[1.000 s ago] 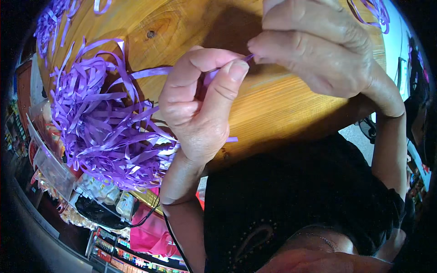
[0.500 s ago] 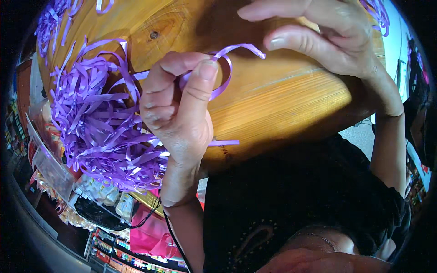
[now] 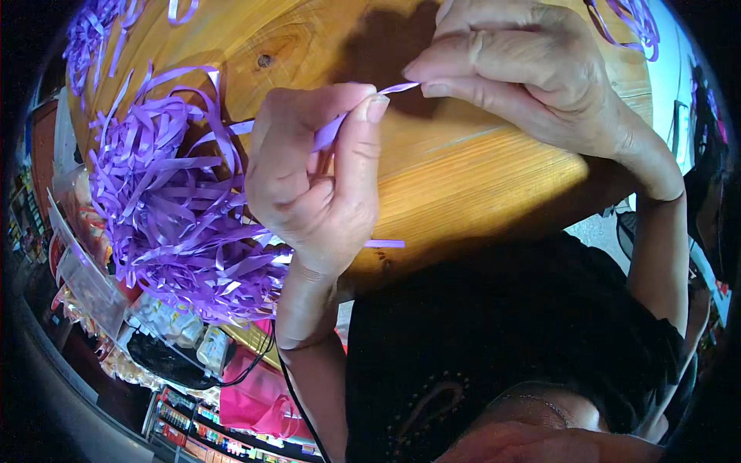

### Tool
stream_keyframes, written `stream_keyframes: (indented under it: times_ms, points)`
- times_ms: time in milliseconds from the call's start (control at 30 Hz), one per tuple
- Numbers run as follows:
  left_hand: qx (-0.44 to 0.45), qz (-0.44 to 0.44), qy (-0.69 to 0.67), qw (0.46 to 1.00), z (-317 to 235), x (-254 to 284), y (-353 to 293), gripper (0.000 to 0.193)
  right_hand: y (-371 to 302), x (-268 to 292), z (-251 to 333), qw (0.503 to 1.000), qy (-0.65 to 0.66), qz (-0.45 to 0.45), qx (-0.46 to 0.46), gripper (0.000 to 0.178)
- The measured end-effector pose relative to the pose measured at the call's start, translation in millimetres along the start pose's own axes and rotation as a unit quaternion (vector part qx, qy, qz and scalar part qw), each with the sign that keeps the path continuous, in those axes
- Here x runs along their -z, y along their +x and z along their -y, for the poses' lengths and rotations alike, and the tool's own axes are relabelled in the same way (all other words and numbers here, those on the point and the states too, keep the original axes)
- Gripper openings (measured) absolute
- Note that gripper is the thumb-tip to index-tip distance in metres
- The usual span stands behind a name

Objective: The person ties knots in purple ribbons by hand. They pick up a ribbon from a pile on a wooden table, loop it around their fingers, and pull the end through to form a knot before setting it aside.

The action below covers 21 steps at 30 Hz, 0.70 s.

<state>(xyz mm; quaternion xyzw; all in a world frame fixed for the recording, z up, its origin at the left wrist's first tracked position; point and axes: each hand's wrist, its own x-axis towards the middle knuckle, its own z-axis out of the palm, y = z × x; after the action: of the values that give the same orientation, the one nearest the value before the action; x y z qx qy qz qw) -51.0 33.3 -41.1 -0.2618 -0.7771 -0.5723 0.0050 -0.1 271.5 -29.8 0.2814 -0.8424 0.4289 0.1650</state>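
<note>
A thin purple ribbon [image 3: 399, 89] stretches between my two hands above the wooden table. My left hand [image 3: 312, 170] pinches it between thumb and forefinger, and part of the strip shows behind those fingers. The ribbon's narrow, twisted-looking end is in the thumb-and-finger pinch of my right hand [image 3: 525, 77]. Beside my left hand, on its left, lies a big tangled heap of purple ribbons [image 3: 174, 201]. A short ribbon piece [image 3: 384, 244] sticks out on the table to the right of my left wrist.
The round wooden table [image 3: 478, 177] fills the middle. More purple ribbons lie at its far left [image 3: 93, 46] and far right [image 3: 637, 23]. Below the left edge are clear plastic bins [image 3: 89, 289], a pink bag [image 3: 251, 393] and shelves of small goods [image 3: 193, 428].
My right hand has come down and left and closed on the ribbon's free end. The loop that curled from my left hand is now drawn into a short straight stretch.
</note>
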Motion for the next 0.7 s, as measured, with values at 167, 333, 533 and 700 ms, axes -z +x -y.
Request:
stream_keyframes:
  times_ms: [167,333,533,700]
  points:
    - [-0.036,0.007,0.050,0.998,6,4,6,0.013,14,2,14,0.999,0.018,0.039,-0.030,0.021]
    - [0.079,0.033,-0.146,0.986,1,3,5,0.013,13,6,21,0.955,0.229,0.079,-0.169,0.018]
    - [0.188,0.033,-0.465,0.865,-1,-8,1,0.018,5,-12,-1,0.808,0.544,0.051,-0.219,0.034]
    - [0.194,0.057,-0.562,0.802,9,-4,5,0.014,4,-19,1,0.800,0.558,0.008,-0.221,0.035]
